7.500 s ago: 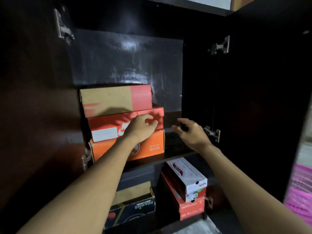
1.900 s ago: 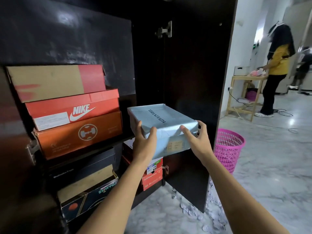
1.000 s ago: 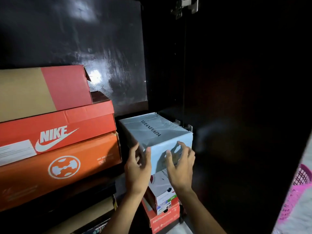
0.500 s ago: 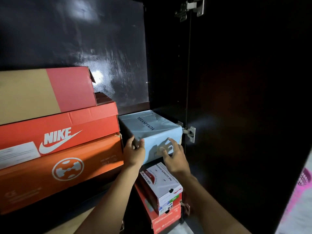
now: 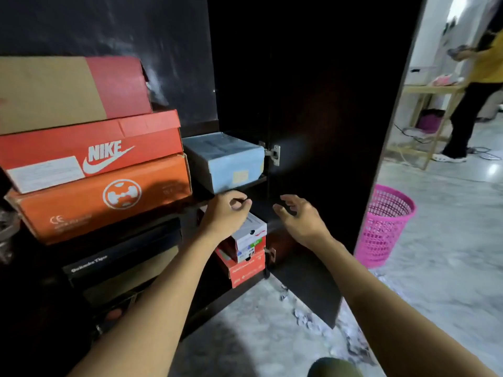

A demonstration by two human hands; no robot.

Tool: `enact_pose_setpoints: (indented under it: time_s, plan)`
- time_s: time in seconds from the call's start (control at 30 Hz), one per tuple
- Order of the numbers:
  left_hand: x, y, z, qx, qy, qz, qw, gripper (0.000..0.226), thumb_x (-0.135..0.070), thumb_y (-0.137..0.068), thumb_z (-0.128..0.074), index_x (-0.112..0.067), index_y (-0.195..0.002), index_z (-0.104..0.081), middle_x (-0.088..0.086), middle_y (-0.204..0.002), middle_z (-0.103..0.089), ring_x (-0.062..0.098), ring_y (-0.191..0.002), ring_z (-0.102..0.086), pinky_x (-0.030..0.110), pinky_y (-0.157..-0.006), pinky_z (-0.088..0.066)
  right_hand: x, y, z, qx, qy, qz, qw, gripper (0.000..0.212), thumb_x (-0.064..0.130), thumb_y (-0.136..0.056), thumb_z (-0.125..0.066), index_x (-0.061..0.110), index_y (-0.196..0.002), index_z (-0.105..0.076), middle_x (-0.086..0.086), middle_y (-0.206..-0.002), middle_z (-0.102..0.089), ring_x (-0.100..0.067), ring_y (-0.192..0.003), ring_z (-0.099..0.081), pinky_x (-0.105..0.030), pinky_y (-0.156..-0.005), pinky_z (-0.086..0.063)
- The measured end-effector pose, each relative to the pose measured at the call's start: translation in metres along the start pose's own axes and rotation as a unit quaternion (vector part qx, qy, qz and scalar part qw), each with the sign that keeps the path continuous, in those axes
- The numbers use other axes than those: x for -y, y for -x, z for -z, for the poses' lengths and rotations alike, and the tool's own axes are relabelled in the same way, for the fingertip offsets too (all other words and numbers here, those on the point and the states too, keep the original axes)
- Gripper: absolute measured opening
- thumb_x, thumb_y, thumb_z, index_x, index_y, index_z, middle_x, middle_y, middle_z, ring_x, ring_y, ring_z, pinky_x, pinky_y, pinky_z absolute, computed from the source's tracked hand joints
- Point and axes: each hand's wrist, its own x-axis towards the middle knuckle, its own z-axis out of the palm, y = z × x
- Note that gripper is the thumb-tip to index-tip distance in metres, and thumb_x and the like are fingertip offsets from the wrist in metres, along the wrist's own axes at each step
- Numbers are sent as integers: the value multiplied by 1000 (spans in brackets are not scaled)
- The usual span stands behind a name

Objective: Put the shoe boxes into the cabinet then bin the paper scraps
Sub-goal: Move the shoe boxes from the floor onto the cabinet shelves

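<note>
Resting on the upper shelf of the cabinet [image 5: 109, 28], the pale blue shoe box [image 5: 226, 159] stands at 3 o'clock of the orange box [image 5: 103, 197].
At its 6 o'clock, the left hand [image 5: 226, 213] seems curled and empty; the right hand [image 5: 299, 219] is loosely spread, also empty.

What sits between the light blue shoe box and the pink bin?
The open cabinet door, hinged right beside the light blue shoe box; the pink bin stands on the floor beyond its outer edge. Head view shows it.
</note>
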Motion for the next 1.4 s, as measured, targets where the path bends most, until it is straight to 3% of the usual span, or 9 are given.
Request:
enact_pose_setpoints:
  time_s: [0.33,0.53,0.63,0.77,0.9,1.07,1.17,1.23,1.4]
  plan:
    - [-19,108,-75,155,10,-63,986,20,-38,-89,-62,-30,-106,-69,-7,-101,-70,10,-95,-64,29,-87,-52,-56,152,60,-61,43,-105,992,45,44,-95,-59,20,-133,-57,-3,-131,-61,-18,-120,-57,-27,-93,-42]
    - [-18,173,-163,271,54,-71,958,13,-39,-85,-64,-32,-96,-69,-4,-97,-71,11,-91,-67,31,-84,-54,-126,243,94,-104,76,-186,974,41,43,-93,-62,22,-127,-61,-4,-127,-63,-20,-117,-60,-40,-98,-49]
    - [-13,213,-209,306,73,-39,949,24,-35,-88,-65,-23,-108,-69,0,-101,-69,16,-96,-65,31,-83,-53,-162,290,104,-117,88,-223,964,41,43,-94,-60,22,-129,-60,-3,-128,-62,-18,-120,-58,-40,-99,-48]
    - [-2,279,-267,355,92,13,930,38,-38,-92,-60,-24,-127,-56,1,-122,-62,15,-108,-58,27,-83,-46,-214,357,109,-127,97,-282,946,44,46,-94,-58,21,-131,-58,-4,-133,-58,-17,-121,-55,-39,-96,-49]
    - [21,353,-320,367,84,60,925,60,-46,-91,-58,-28,-145,-37,1,-144,-44,20,-130,-45,26,-90,-39,-257,424,102,-131,122,-341,923,53,46,-93,-59,19,-138,-52,-9,-140,-50,-23,-130,-47,-38,-103,-42]
    - [42,407,-349,339,53,121,931,70,-50,-92,-53,-36,-152,-20,4,-151,-32,28,-136,-37,42,-107,-39,-280,470,90,-116,100,-426,891,89,58,-84,-63,22,-154,-22,-12,-154,-28,-30,-139,-34,-46,-102,-40]
    - [45,418,-351,350,78,106,927,65,-44,-94,-51,-34,-152,-22,-2,-155,-33,24,-138,-38,38,-108,-38,-284,476,87,-124,49,-425,895,101,66,-65,-67,17,-145,-28,-12,-141,-41,-27,-119,-52,-47,-93,-51]
    - [44,422,-348,360,69,94,926,60,-36,-98,-49,-30,-152,-24,-2,-158,-28,22,-142,-32,33,-107,-35,-287,481,87,-132,34,-411,901,97,66,-59,-69,14,-135,-36,-10,-129,-48,-25,-111,-55,-45,-88,-54]
    - [59,436,-331,329,54,65,940,59,-31,-94,-55,-28,-148,-32,-2,-151,-33,17,-136,-37,22,-92,-33,-286,503,76,-130,80,-377,914,93,55,-76,-76,13,-145,-30,-8,-142,-39,-24,-127,-45,-33,-93,-43]
